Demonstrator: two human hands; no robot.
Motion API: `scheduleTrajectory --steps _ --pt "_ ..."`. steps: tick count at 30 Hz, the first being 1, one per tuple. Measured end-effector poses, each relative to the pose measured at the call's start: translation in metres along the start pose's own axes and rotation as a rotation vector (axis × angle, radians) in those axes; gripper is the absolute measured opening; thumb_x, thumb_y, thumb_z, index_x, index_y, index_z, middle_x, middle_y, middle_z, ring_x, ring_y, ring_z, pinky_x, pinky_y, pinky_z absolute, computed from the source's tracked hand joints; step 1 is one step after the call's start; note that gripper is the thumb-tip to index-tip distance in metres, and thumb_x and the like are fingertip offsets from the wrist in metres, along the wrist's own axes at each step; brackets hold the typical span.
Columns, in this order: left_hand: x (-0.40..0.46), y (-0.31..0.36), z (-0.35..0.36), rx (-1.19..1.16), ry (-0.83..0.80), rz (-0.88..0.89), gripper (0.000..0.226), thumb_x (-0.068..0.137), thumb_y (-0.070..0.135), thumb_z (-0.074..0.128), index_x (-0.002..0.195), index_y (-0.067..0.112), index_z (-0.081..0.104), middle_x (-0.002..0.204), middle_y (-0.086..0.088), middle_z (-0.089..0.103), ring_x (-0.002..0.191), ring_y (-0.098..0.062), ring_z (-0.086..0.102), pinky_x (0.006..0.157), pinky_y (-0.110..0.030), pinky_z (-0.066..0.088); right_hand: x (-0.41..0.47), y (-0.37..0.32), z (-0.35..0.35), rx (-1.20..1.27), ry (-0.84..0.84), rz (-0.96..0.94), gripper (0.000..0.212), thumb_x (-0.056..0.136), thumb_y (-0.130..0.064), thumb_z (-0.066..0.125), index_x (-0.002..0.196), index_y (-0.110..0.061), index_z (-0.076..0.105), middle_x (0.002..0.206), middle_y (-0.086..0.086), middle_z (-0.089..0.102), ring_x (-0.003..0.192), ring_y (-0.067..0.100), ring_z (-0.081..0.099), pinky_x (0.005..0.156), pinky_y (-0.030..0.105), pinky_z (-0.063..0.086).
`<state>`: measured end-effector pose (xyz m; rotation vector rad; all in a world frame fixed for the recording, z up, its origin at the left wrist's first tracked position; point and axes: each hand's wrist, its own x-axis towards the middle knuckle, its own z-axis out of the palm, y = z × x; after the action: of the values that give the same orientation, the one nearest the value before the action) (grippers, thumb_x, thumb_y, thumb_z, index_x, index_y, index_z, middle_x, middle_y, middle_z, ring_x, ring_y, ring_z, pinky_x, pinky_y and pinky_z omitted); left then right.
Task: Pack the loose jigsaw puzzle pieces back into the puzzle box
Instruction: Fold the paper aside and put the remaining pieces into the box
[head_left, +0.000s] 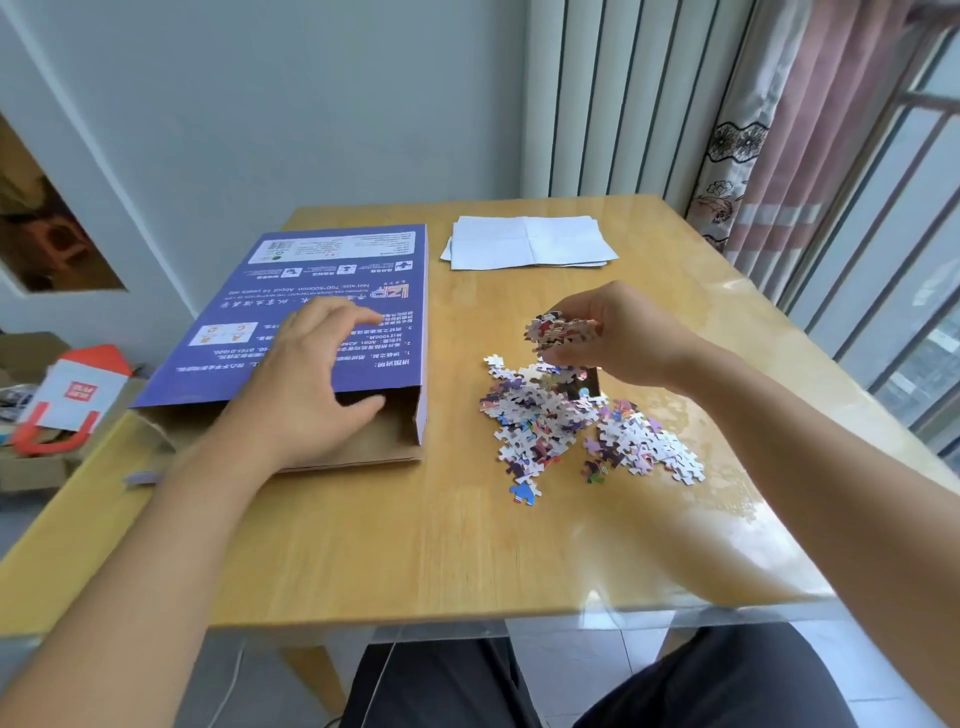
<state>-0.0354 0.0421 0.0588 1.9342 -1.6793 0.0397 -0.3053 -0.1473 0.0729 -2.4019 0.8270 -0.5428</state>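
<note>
A flat purple puzzle box (332, 291) lies printed side up on the left of the wooden table (415, 540), its brown near end open. My left hand (306, 384) rests on the box at that opening, fingers spread, thumb at the lip. A heap of loose jigsaw pieces (571, 421) lies to the right of the box. My right hand (618, 332) hovers above the heap's far side, shut on a handful of puzzle pieces (558, 332). One blue piece (523, 492) lies apart at the heap's near edge.
Folded white paper sheets (530, 243) lie at the table's far side. A red and white paper bag (72, 400) sits on cardboard boxes left of the table. A curtain (779, 135) and window hang to the right. A wall stands behind.
</note>
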Motion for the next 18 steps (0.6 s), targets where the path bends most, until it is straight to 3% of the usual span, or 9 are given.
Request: scheduleTrajectory --steps 3,5,7,10,12,15,18 --pt "-0.01 -0.04 -0.006 0.199 -0.113 -0.12 0.078 0.066 0.02 0.089 0.136 0.026 0.052 0.136 0.007 0.045 0.13 -0.021 0.04 0.109 -0.038 0.037 0.004 -0.002 0.004 0.067 0.018 0.003 0.021 0.083 -0.024 0.081 0.092 -0.007 0.073 0.083 0.013 0.072 0.071 0.026 0.065 0.063 0.034 0.051" --pt "-0.013 -0.055 -0.01 0.238 -0.057 -0.134 0.064 0.071 0.006 0.08 0.128 0.024 0.058 0.13 0.004 0.054 0.124 -0.027 0.049 0.102 -0.047 0.044 0.007 -0.004 0.008 0.121 0.021 0.027 0.018 0.083 -0.021 0.082 0.091 -0.007 0.074 0.083 0.012 0.073 0.068 0.018 0.065 0.065 0.035 0.053" --pt "-0.014 -0.058 -0.017 0.226 0.03 -0.156 0.057 0.072 -0.006 0.065 0.118 0.027 0.063 0.123 0.006 0.062 0.118 -0.029 0.056 0.093 -0.05 0.049 0.01 -0.005 0.012 0.153 0.017 0.032 0.016 0.081 -0.018 0.083 0.09 -0.008 0.074 0.083 0.011 0.074 0.07 0.022 0.068 0.066 0.036 0.055" --pt "-0.009 -0.05 -0.025 0.248 0.125 -0.131 0.049 0.079 -0.004 0.063 0.116 0.027 0.069 0.12 0.005 0.07 0.114 -0.03 0.06 0.089 -0.046 0.049 0.015 -0.008 0.013 0.184 0.042 0.035 0.02 0.08 -0.019 0.083 0.09 -0.004 0.073 0.084 0.017 0.073 0.075 0.035 0.069 0.068 0.043 0.056" --pt "-0.002 -0.039 -0.031 0.247 0.179 -0.092 0.042 0.082 0.0 0.063 0.113 0.028 0.07 0.114 0.005 0.073 0.109 -0.031 0.062 0.084 -0.043 0.047 0.021 -0.022 0.008 0.233 0.095 -0.005 0.027 0.079 -0.02 0.084 0.091 0.001 0.071 0.086 0.025 0.07 0.064 0.024 0.064 0.06 0.037 0.054" --pt "0.018 -0.024 -0.045 0.237 0.209 -0.046 0.026 0.089 0.011 0.066 0.106 0.029 0.07 0.093 0.008 0.073 0.094 -0.031 0.062 0.075 -0.037 0.042 0.033 -0.064 -0.004 0.318 0.148 -0.133 0.033 0.079 -0.02 0.085 0.09 0.006 0.067 0.088 0.033 0.065 0.07 0.016 0.057 0.065 0.034 0.047" --pt "0.038 -0.012 -0.061 0.163 0.175 -0.007 0.012 0.092 0.02 0.068 0.101 0.027 0.071 0.071 0.018 0.055 0.083 -0.026 0.055 0.071 -0.034 0.039 0.046 -0.117 -0.016 0.273 0.156 -0.289 0.031 0.08 -0.021 0.083 0.087 0.003 0.066 0.078 0.026 0.064 0.065 0.016 0.053 0.062 0.03 0.043"
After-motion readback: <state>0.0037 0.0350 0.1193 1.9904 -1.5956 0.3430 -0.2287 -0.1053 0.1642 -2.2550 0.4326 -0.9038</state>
